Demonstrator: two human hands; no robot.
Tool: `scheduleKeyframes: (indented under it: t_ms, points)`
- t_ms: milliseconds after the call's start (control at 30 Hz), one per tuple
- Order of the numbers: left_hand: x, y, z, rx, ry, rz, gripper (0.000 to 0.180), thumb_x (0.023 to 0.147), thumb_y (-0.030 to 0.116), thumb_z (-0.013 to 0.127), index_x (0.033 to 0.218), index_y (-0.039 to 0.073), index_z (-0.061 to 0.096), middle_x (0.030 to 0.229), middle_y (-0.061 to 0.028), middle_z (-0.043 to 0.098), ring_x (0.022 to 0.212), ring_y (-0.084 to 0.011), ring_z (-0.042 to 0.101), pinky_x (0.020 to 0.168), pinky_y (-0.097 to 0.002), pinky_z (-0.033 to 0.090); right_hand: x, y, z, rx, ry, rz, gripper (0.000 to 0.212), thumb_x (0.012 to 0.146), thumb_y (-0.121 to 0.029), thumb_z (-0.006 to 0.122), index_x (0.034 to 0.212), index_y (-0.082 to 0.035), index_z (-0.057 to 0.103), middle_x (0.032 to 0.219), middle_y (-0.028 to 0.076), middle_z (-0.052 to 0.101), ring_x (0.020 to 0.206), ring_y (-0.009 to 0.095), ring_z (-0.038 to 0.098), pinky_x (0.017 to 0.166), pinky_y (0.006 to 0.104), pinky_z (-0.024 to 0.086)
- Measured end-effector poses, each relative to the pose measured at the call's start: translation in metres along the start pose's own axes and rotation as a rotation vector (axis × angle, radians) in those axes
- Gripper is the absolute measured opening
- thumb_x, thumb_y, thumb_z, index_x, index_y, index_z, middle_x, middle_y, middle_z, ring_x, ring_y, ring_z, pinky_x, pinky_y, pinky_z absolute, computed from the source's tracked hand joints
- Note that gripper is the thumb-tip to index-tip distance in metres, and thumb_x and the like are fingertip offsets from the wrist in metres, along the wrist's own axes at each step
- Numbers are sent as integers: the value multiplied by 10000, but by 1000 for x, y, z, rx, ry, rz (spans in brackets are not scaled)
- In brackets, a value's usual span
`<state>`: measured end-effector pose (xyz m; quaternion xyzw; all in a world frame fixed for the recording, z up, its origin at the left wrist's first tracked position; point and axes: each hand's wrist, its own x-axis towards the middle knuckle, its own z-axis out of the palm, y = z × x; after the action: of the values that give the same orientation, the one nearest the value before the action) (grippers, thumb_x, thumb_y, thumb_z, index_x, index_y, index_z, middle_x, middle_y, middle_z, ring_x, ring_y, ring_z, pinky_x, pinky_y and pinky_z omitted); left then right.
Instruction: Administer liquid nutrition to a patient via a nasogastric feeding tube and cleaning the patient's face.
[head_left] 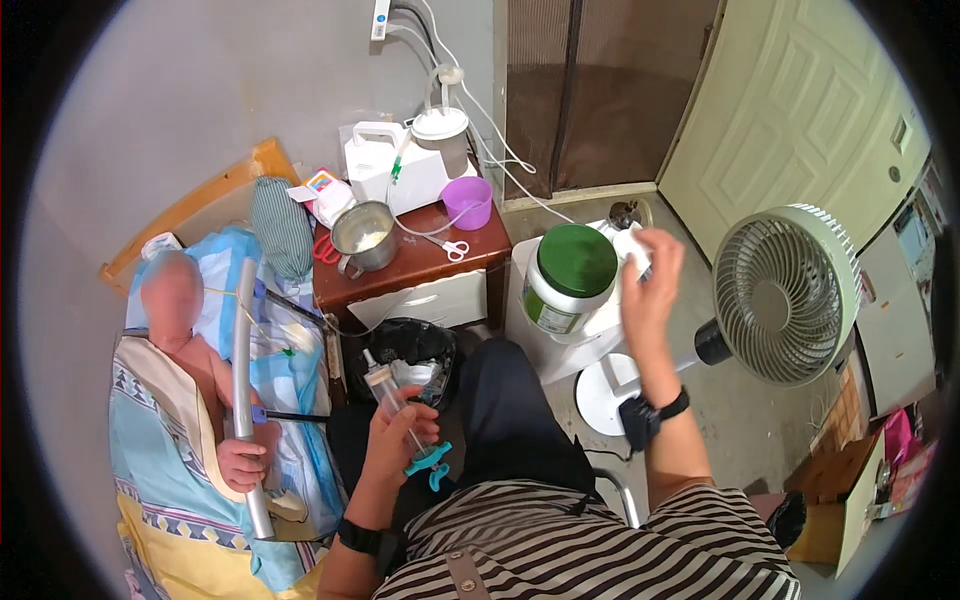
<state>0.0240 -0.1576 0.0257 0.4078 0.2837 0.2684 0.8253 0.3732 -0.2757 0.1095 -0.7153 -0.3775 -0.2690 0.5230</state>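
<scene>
My left hand (400,430) is closed around a large clear syringe (384,383), its tip pointing up and away from me and its teal plunger end (428,460) toward my lap. To the right, my right hand (655,280) is raised with curled fingers at a soft white tissue-like piece (630,245); its exact kind is unclear. Just left of that hand stands a white tub (550,310) with a green lid (577,260). Beyond the syringe is a black-lined bin (405,350) holding crumpled white waste.
A person (200,370) lies in bed at left, one hand on the metal rail (243,350). The brown cabinet (410,275) bears a metal cup (364,237), purple cup (467,203), scissors (455,250) and white tubed machine (395,172). A fan (785,295) stands right.
</scene>
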Motion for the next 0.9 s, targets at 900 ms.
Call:
scheduleKeyframes:
  t_ms: [900]
  points:
    - [14, 26, 24, 39, -43, 123, 183, 852, 42, 643, 1017, 41, 566, 927, -76, 628, 801, -139, 601, 718, -274, 488, -31, -65, -63, 401, -318, 144, 907, 632, -373, 851, 1356, -41, 417, 1249, 146, 490, 1156, 277, 509, 976, 391, 418]
